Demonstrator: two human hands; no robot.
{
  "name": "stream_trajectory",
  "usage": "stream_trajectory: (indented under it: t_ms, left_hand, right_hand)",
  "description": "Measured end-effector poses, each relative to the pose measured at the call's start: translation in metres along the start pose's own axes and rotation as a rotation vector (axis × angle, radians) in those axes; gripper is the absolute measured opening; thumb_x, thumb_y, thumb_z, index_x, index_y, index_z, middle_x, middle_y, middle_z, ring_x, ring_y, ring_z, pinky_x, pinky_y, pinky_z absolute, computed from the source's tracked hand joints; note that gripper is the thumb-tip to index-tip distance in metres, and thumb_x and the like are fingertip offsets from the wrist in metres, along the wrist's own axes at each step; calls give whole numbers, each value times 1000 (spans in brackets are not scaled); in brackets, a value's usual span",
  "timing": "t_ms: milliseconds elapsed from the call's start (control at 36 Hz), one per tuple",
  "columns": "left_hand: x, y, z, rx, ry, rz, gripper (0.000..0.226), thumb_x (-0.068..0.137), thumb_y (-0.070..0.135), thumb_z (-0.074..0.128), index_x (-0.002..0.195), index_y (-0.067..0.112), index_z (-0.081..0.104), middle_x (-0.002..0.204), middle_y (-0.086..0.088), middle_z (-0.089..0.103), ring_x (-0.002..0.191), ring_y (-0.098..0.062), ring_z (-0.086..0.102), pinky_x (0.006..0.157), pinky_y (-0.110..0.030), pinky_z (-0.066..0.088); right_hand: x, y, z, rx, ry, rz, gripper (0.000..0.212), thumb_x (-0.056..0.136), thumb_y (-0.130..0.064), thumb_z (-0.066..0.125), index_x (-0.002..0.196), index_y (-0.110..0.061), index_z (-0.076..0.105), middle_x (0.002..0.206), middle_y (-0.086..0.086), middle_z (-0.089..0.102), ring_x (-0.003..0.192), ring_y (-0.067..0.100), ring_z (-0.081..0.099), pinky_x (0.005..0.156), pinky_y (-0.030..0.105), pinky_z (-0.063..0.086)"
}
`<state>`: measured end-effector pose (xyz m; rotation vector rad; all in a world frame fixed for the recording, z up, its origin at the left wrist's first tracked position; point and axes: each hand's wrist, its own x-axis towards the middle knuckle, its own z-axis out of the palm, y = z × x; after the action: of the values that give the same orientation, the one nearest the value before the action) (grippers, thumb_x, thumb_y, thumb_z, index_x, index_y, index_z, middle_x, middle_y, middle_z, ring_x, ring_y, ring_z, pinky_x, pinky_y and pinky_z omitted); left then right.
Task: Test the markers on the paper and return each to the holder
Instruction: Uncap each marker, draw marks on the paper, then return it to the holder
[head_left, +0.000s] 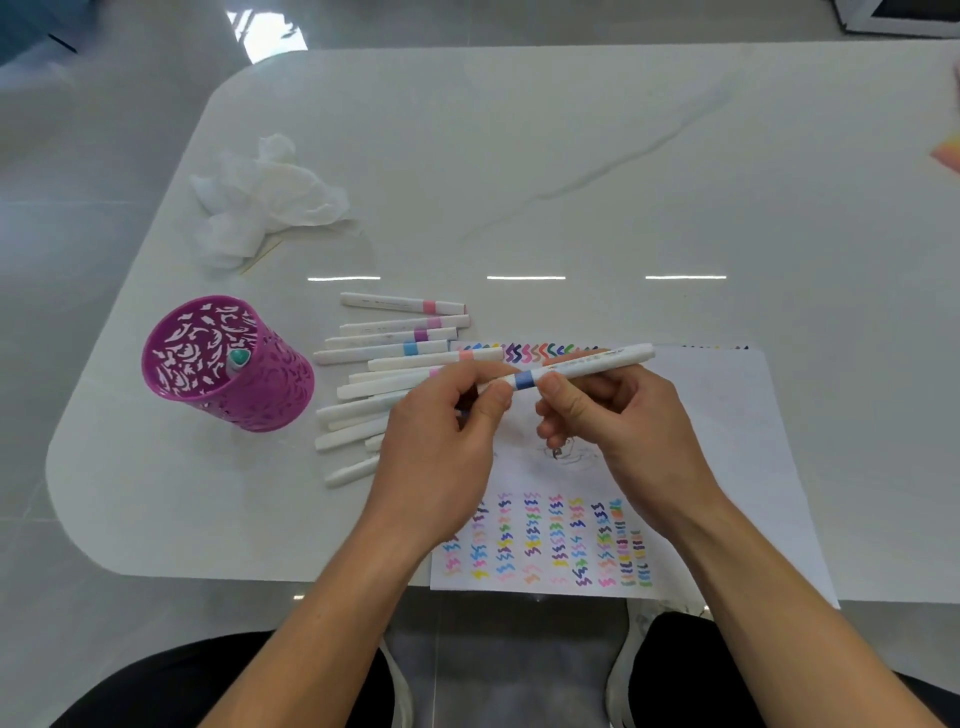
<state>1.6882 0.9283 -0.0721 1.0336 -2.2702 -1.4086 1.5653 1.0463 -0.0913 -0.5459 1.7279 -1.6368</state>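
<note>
Blue-banded marker (571, 366): hovering over the paper (727, 441); left hand (441, 441) pinching its cap end, right hand (613, 415) gripping the white barrel. Magenta holder (270, 395), at 9 o'clock, is holding one teal-capped marker (238, 359); loose markers (384, 353) are lying between; most returns seemingly remaining.

On my feed, lower half of frame:
- Left hand (441, 457), right hand (613, 421): both bare. Thumbnails trimmed short.
- Left forearm (332, 613), right forearm (769, 608): bare all way to bottom edge.
- Black trousers: left leg (182, 686) in lower left corner, right leg (691, 675) at lower right. Plain dark fabric.
- White shoes at bottom centre, left shoe (401, 686), right shoe (618, 686): only edges showing; I cannot tell type.
</note>
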Motion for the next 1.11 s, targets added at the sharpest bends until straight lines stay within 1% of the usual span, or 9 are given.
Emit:
stream_trajectory:
  t_ms: [167, 250, 361, 500, 611, 778, 917, 1056, 1111]
  left_hand:
    - [-3, 2, -19, -118, 161, 52, 14, 96, 28, 66, 106, 36, 71, 93, 10, 70, 84, -11, 66, 70, -28, 57]
    - [-4, 5, -29, -222, 217, 67, 13, 95, 26, 67, 105, 32, 73, 95, 6, 73, 87, -14, 70, 74, -32, 60]
    - [-4, 8, -39, -314, 320, 129, 10, 94, 23, 70, 104, 24, 72, 102, 10, 74, 92, -11, 72, 75, -23, 58]
    - [-1, 6, -53, -205, 533, 305, 12, 95, 22, 69, 107, 22, 67, 109, 1, 69, 103, -20, 67, 84, -28, 57]
    - [-1, 5, -63, -62, 689, 425, 18, 101, 22, 61, 117, 18, 67, 114, 7, 69, 109, -12, 66, 89, -22, 53]
    - [-4, 1, -73, 226, 807, 634, 24, 103, 10, 56, 124, 4, 66, 117, 1, 65, 108, -20, 66, 94, -33, 54]
    - [-3, -2, -78, 289, 862, 607, 25, 103, 9, 56, 124, 3, 67, 115, 3, 60, 105, -19, 62, 91, -34, 54]
    - [0, -7, -78, 259, 809, 403, 29, 103, 18, 54, 129, 11, 66, 117, -2, 63, 108, -18, 61, 92, -16, 49]
    - [0, -9, -78, 280, 789, 340, 32, 104, 23, 51, 133, 17, 63, 118, 4, 62, 108, -12, 58, 89, -12, 47]
  right_hand:
    - [0, 5, -1, -70, 110, 14, 30, 86, -43, 72, 106, -21, 71, 79, 3, 77, 66, 20, 74, 62, 25, 60]
    - [2, 10, -2, -106, 172, 25, 22, 92, -37, 73, 103, -18, 70, 79, 0, 77, 66, 19, 73, 62, 23, 58]
    - [3, 13, -3, -107, 213, 35, 17, 94, -32, 74, 101, -16, 71, 79, -1, 77, 65, 15, 72, 61, 21, 57]
    - [4, 15, -2, -92, 221, 30, 15, 95, -28, 75, 100, -15, 70, 78, 1, 76, 63, 15, 71, 60, 22, 56]
    - [4, 16, 0, -99, 223, 21, 12, 95, -25, 75, 100, -15, 70, 77, 1, 76, 62, 15, 70, 58, 21, 55]
    - [4, 18, 1, -123, 214, 7, 9, 96, -23, 75, 100, -16, 70, 78, 2, 76, 62, 17, 70, 58, 22, 55]
    - [3, 18, 1, -161, 218, -8, 7, 96, -23, 74, 99, -18, 70, 78, 0, 76, 62, 16, 71, 58, 21, 56]
    - [4, 19, 2, -175, 222, -1, 6, 97, -23, 73, 100, -18, 69, 79, -1, 76, 61, 15, 71, 59, 21, 57]
    - [5, 20, 2, -191, 227, -1, 4, 98, -21, 72, 100, -20, 69, 79, -2, 76, 61, 13, 70, 58, 20, 57]
